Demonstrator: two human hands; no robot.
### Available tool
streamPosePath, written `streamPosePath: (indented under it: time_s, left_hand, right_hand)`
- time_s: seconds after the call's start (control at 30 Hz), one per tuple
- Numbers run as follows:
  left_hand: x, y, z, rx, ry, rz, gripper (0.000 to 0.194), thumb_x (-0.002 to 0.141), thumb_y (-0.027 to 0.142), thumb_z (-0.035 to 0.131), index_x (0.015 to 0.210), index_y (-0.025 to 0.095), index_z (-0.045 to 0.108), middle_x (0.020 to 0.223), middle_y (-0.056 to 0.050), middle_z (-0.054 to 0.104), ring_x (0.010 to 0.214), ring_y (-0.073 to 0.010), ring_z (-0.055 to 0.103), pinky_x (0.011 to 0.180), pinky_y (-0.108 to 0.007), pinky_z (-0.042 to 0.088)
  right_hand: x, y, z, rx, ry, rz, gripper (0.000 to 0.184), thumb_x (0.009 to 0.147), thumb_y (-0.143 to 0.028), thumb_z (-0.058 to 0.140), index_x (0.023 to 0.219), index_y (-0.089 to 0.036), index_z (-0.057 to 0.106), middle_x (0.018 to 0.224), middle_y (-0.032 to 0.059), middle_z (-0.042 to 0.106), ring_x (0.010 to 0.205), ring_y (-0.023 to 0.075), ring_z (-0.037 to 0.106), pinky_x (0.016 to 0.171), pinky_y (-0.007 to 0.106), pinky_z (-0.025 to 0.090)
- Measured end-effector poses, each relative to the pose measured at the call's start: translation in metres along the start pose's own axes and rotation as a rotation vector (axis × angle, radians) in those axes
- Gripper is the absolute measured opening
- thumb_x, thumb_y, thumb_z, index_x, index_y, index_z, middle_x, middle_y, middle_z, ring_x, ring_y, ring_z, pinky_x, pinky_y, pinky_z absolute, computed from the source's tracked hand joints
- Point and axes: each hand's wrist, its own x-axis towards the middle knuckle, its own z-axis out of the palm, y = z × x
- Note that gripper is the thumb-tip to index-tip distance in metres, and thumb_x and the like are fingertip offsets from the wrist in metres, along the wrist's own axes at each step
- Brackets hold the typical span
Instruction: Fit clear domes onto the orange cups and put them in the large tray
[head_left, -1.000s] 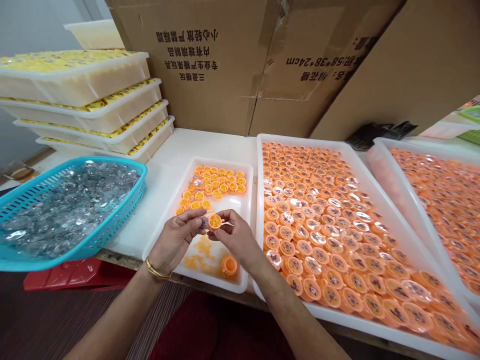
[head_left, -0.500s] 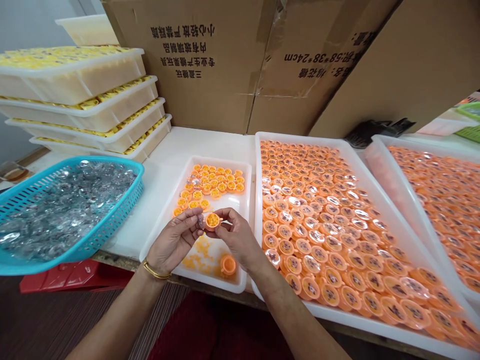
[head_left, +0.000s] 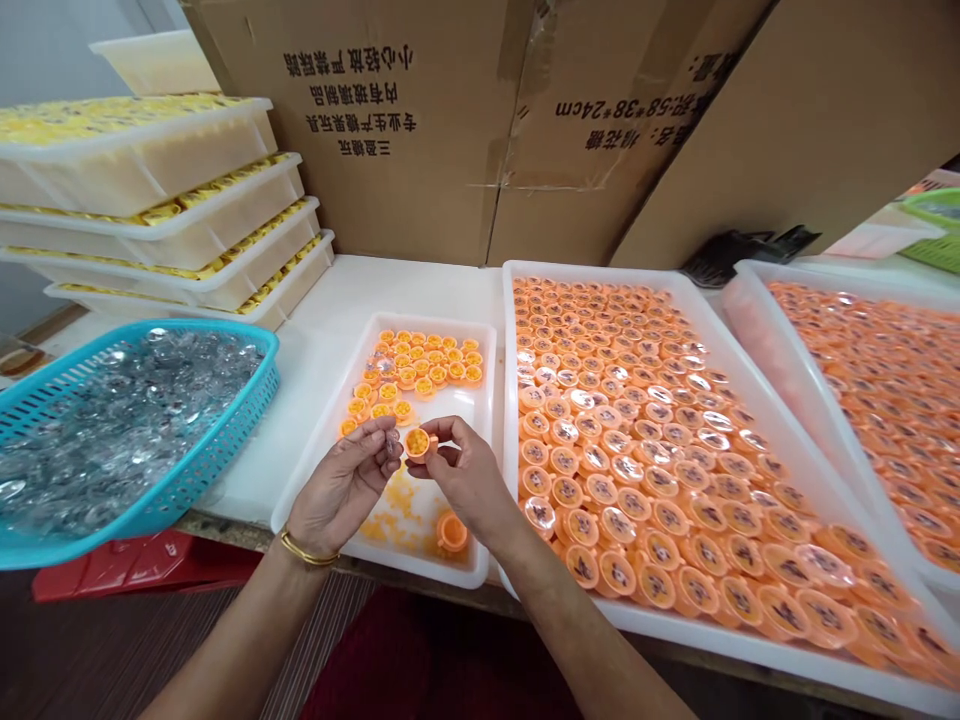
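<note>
My right hand pinches a small orange toy cup filled with yellow bits. Close beside it, my left hand grips a clear plastic lid with dark print. Both hands are over a white tray. In its far part stand several orange cups holding yellow bits. Loose yellow bits lie on the tray's near floor, and an orange cup sits in the near right corner.
A blue basket of clear lids stands left, before stacked white trays of yellow items. To the right, a large tray holds rows of covered orange cups; another tray adjoins it. Cardboard boxes stand behind.
The filled cup and the lid, close together before, are now slightly further apart. The cup is turned so its handle points right. The whole view has shifted a little.
</note>
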Motion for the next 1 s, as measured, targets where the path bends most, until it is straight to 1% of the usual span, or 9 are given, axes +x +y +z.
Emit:
streamPosePath:
  time_s: [0.23, 0.33, 0.5, 0.6, 0.7, 0.87, 1.0]
  left_hand:
    - [-0.001, -0.003, 0.012, 0.189, 0.045, 0.144, 0.02, 0.07, 0.02, 0.073, 0.09, 0.014, 0.072, 0.076, -0.002, 0.067, 0.067, -0.0069, 0.056, 0.064, -0.015, 0.047]
    - [-0.003, -0.007, 0.021, 0.371, 0.083, 0.256, 0.019, 0.07, 0.023, 0.074, 0.087, 0.016, 0.073, 0.076, -0.001, 0.069, 0.068, -0.0086, 0.056, 0.065, -0.018, 0.046]
    - [-0.002, -0.012, 0.033, 0.746, 0.17, 0.396, 0.018, 0.069, 0.025, 0.074, 0.086, 0.021, 0.074, 0.085, -0.003, 0.072, 0.078, -0.0161, 0.062, 0.072, -0.026, 0.048]
    - [0.001, -0.012, 0.035, 0.89, 0.184, 0.501, 0.015, 0.07, 0.026, 0.072, 0.085, 0.022, 0.074, 0.084, -0.003, 0.07, 0.077, -0.0172, 0.062, 0.072, -0.028, 0.048]
    - [0.003, -0.01, 0.034, 0.969, 0.177, 0.57, 0.013, 0.072, 0.025, 0.07, 0.084, 0.022, 0.074, 0.083, -0.002, 0.068, 0.076, -0.0164, 0.061, 0.07, -0.027, 0.047]
    - [0.006, -0.006, 0.033, 1.123, 0.136, 0.632, 0.013, 0.076, 0.023, 0.067, 0.087, 0.023, 0.073, 0.08, -0.001, 0.066, 0.072, -0.0147, 0.057, 0.067, -0.026, 0.044]
    - [0.008, -0.003, 0.03, 1.156, 0.144, 0.639, 0.013, 0.074, 0.025, 0.069, 0.086, 0.025, 0.074, 0.081, -0.002, 0.064, 0.067, -0.0142, 0.054, 0.065, -0.027, 0.043]
  right_hand:
    - [0.0, 0.001, 0.0, -0.016, 0.047, -0.017, 0.017, 0.075, -0.023, 0.06, 0.091, -0.019, 0.055, 0.089, 0.0002, 0.057, 0.07, 0.011, 0.063, 0.073, 0.033, 0.059]
    - [-0.001, 0.001, -0.001, -0.039, 0.051, -0.027, 0.016, 0.077, -0.022, 0.058, 0.092, -0.019, 0.055, 0.09, 0.0009, 0.057, 0.07, 0.0114, 0.063, 0.071, 0.032, 0.058]
    - [0.0, 0.002, -0.002, -0.06, 0.058, -0.061, 0.014, 0.079, -0.024, 0.057, 0.092, -0.02, 0.054, 0.089, 0.0011, 0.058, 0.073, 0.0122, 0.064, 0.072, 0.031, 0.058]
    - [0.0, 0.004, -0.002, -0.064, 0.067, -0.089, 0.013, 0.079, -0.022, 0.056, 0.091, -0.021, 0.054, 0.088, 0.0006, 0.059, 0.073, 0.012, 0.064, 0.072, 0.03, 0.058]
    - [-0.001, 0.004, -0.003, -0.083, 0.065, -0.091, 0.013, 0.078, -0.02, 0.055, 0.091, -0.02, 0.055, 0.087, 0.0004, 0.059, 0.071, 0.012, 0.064, 0.072, 0.031, 0.057]
    - [-0.001, 0.002, -0.003, -0.087, 0.075, -0.083, 0.012, 0.078, -0.021, 0.056, 0.09, -0.02, 0.056, 0.087, 0.0013, 0.061, 0.073, 0.0132, 0.065, 0.074, 0.033, 0.056]
    - [-0.001, 0.0, -0.003, -0.031, 0.055, -0.052, 0.014, 0.078, -0.027, 0.06, 0.089, -0.02, 0.056, 0.086, 0.0015, 0.063, 0.076, 0.0147, 0.066, 0.076, 0.034, 0.056]
